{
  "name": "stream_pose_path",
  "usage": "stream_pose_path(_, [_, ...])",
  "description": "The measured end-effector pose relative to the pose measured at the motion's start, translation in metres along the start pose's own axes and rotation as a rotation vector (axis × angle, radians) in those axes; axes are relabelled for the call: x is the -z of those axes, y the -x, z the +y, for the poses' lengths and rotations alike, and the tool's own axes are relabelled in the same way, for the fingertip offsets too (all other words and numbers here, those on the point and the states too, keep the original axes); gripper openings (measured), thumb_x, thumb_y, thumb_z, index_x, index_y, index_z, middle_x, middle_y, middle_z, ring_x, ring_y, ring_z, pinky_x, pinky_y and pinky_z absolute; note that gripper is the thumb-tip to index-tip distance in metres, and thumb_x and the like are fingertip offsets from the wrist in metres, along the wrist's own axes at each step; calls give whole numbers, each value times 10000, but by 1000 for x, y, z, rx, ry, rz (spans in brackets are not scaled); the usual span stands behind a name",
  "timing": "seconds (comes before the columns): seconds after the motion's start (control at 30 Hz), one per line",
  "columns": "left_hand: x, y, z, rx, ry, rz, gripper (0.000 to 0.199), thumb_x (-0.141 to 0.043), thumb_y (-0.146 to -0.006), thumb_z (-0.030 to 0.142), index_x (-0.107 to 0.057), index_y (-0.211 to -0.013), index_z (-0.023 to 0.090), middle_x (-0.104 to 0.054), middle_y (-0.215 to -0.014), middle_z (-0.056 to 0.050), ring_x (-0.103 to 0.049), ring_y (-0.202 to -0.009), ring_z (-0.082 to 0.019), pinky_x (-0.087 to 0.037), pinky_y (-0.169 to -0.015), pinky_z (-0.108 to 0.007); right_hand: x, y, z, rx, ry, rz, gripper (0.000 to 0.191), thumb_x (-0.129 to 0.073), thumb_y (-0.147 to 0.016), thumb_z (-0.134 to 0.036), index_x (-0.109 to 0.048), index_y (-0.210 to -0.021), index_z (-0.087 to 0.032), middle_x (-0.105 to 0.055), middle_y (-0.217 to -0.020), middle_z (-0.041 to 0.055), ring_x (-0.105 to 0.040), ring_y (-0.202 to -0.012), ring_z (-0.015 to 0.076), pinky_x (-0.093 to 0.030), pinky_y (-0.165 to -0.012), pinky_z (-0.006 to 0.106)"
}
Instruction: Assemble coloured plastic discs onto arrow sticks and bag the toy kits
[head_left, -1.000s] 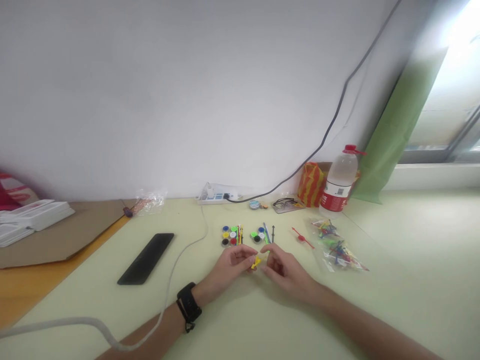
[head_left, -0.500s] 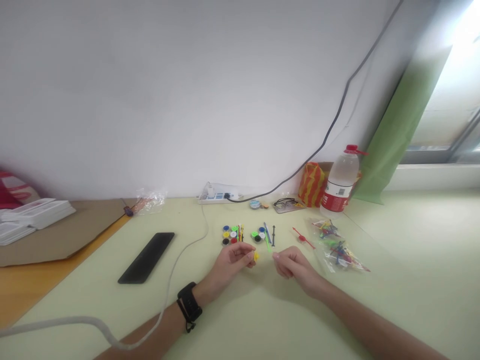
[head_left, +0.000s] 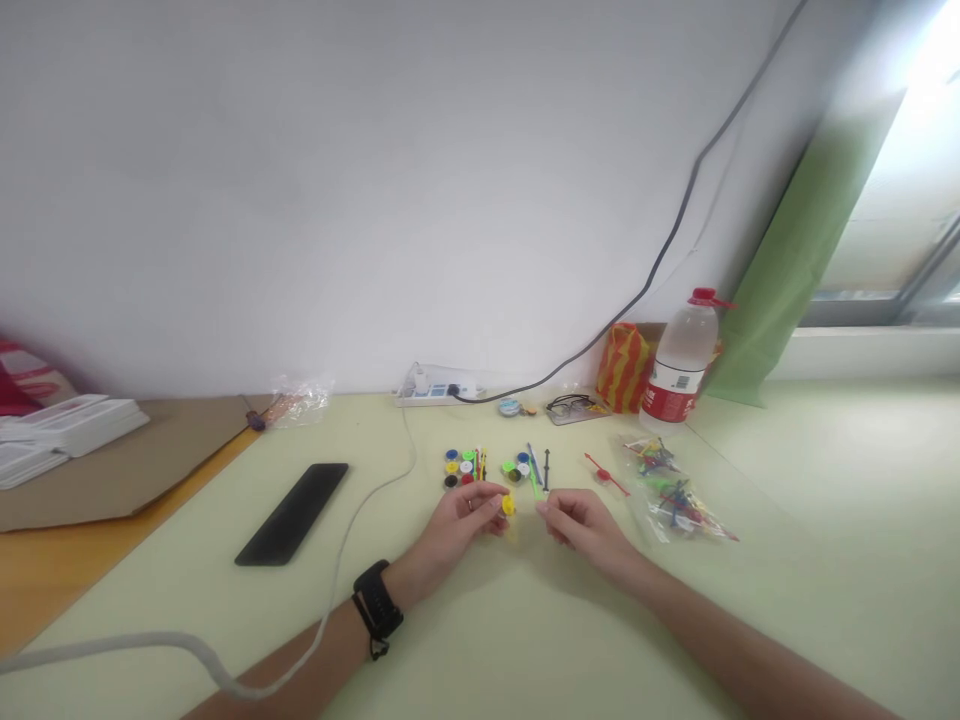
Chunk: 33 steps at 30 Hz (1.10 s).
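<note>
Between the thumb and fingers of my left hand [head_left: 471, 517] is a small yellow disc [head_left: 508, 505]. My right hand [head_left: 581, 522], a little to the right, is pinched closed near the lower end of a green stick [head_left: 535, 478]; whether something small is in its fingertips cannot be made out. Beyond my left hand lie several coloured discs [head_left: 451, 468] and thin sticks [head_left: 481, 463]. A second group of discs [head_left: 523, 458] lies beside a dark stick [head_left: 547, 470]. Farther right, a red stick crosses a red disc [head_left: 603, 476].
Clear bags of coloured parts [head_left: 679, 500] lie at right, before a large bottle [head_left: 679, 370]. A black phone-like slab [head_left: 292, 515] is at left, near a white cable [head_left: 349, 530]. A power strip [head_left: 435, 397] and glasses [head_left: 574, 405] are along the wall.
The yellow disc has turned and shows more of its face. My right hand has moved slightly left, closer to my left hand, with its fingers still pinched.
</note>
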<state>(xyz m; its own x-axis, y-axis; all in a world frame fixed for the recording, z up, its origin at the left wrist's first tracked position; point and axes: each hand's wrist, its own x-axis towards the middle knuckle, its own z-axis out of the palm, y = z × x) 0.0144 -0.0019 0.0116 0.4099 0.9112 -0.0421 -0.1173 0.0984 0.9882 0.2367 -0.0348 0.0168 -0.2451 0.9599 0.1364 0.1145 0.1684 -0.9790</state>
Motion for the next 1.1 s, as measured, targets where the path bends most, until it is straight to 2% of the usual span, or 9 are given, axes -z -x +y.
stream_pose_path(0.27, [-3, 0, 5, 89, 141, 16, 487, -902, -733, 450, -742, -1078, 145, -737, -985, -95, -681, -828, -159, -531, -829, -293, 2, -2, 3, -4, 39, 130, 585, -614, -867, -690, -484, -566, -205, -462, -531, -24, -387, -514, 116, -283, -522, 275])
stream_pose_path(0.37, [-2, 0, 6, 105, 198, 18, 447, -908, -736, 418, -732, -1051, 154, -746, -999, -90, -689, -858, -157, -530, -864, -290, 2, -3, 4, 3, 40, 151, 594, -601, -869, -704, -479, -564, -209, -460, -528, -22, -387, -510, 118, -289, -521, 278])
stream_pose_path(0.53, [0, -1, 3, 97, 214, 4, 329, -901, -755, 387, -688, -846, 154, -745, -915, -58, -693, -869, -145, -526, -904, -279, 3, -3, 0, -3, 55, 145, 597, -612, -856, -710, -461, -558, -216, -458, -532, -18, -401, -515, 124, -307, -523, 283])
stream_pose_path(0.87, [0, -1, 1, 114, 192, 12, 331, -929, -712, 362, -715, -846, 147, -759, -953, -77, -719, -931, -190, -523, -956, -317, 3, -2, 5, 51, 103, 156, 589, -567, -897, -699, -474, -573, -216, -456, -533, -18, -401, -519, 128, -310, -510, 276])
stream_pose_path(1.1, [-1, 1, 5, 106, 139, -1, 323, -943, -680, 365, -732, -778, 142, -750, -896, -72, -708, -899, -193, -511, -907, -300, 3, -1, 8, 94, 143, 138, 575, -550, -926, -671, -484, -584, -213, -460, -543, -20, -411, -532, 131, -310, -520, 276])
